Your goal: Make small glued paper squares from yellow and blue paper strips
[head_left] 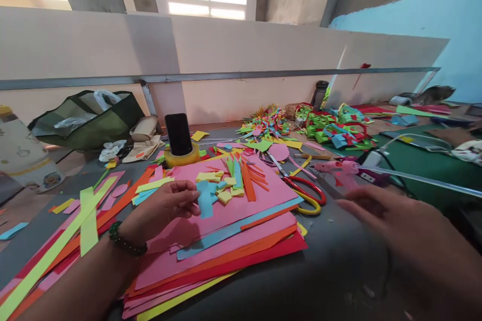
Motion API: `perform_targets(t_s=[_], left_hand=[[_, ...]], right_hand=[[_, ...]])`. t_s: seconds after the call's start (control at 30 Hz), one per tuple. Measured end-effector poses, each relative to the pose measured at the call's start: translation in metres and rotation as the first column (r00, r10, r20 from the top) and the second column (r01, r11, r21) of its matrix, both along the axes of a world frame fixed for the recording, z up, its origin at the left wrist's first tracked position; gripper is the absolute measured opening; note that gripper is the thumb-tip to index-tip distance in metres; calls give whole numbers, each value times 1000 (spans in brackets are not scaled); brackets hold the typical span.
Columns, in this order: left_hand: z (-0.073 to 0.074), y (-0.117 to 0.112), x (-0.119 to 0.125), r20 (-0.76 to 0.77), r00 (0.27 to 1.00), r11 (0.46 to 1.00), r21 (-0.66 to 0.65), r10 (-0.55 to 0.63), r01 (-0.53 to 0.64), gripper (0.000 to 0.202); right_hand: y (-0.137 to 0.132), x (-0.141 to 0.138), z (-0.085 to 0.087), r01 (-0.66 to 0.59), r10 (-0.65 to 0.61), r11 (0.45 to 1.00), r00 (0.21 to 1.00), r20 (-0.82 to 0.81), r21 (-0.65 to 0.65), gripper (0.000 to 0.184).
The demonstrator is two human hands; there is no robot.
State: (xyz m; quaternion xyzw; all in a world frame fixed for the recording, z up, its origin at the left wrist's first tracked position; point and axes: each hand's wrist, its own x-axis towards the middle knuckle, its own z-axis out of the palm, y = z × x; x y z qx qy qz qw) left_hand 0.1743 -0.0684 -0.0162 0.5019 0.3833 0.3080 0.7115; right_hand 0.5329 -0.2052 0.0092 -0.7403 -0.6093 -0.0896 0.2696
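My left hand [171, 201], with a dark green bead bracelet on the wrist, pinches a small light-blue paper piece [205, 199] between thumb and fingers. That piece is above a stack of coloured paper sheets [176, 233] with pink on top. Small folded yellow papers [225, 196] and thin cut strips [247, 180] lie on the stack. On the right, my right hand [391, 215] is blurred, thumb and fingers apart, close to the handle of a pink glue gun [342, 170]. A clear glue stick [417, 178] extends from the gun's back. Contact between hand and gun cannot be made out.
Red and yellow-handled scissors [309, 190] lie right of the stack. A phone [178, 134] stands in a yellow tape roll [183, 156]. Behind are heaps of paper pieces [265, 123] and woven paper shapes [339, 125]. A green bag [86, 120] and bottle [26, 150] are left.
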Motion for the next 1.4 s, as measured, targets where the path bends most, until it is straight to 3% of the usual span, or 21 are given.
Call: perform_targets(t_s=[0.07, 0.17, 0.23, 0.33, 0.4, 0.47, 0.57, 0.67, 1.03, 1.2, 1.4], left_hand=[[0, -2, 3, 37, 999, 999, -14, -38, 38, 26], [-1, -7, 5, 65, 995, 997, -21, -77, 79, 24], [-1, -11, 6, 67, 993, 995, -15, -97, 98, 24], [-2, -13, 8, 51, 991, 992, 6, -124, 124, 24], [-2, -14, 9, 25, 992, 992, 28, -124, 123, 24], [-1, -15, 11, -12, 994, 992, 66, -111, 112, 23], [2, -20, 14, -90, 991, 983, 146, -100, 113, 19], [5, -25, 16, -151, 982, 972, 191, -111, 140, 18], [5, -28, 19, -227, 965, 956, 227, -132, 185, 18], [4, -29, 19, -273, 951, 946, 243, -146, 215, 16], [6, -33, 20, -332, 923, 918, 270, -196, 292, 6]], right_hand=[[6, -40, -5, -272, 272, 961, 962, 0, 41, 19], [31, -99, -18, -662, 661, 748, 750, 34, 51, 28], [50, -128, -26, -782, 779, 620, 623, 74, 64, 31], [69, -151, -33, -828, 828, 547, 557, 62, 124, 18], [74, -156, -35, -804, 828, 557, 557, -68, 206, 17], [77, -156, -35, -738, 776, 626, 559, -294, 251, 20], [79, -152, -34, -673, 600, 723, 499, -625, 156, 31], [82, -150, -34, -682, 476, 727, 411, -778, 85, 37], [86, -148, -37, -696, 420, 718, 409, -810, 21, 37], [85, -149, -32, -669, 466, 742, 463, -754, 48, 29], [84, -151, -32, -755, 491, 635, 233, -840, 162, 32]])
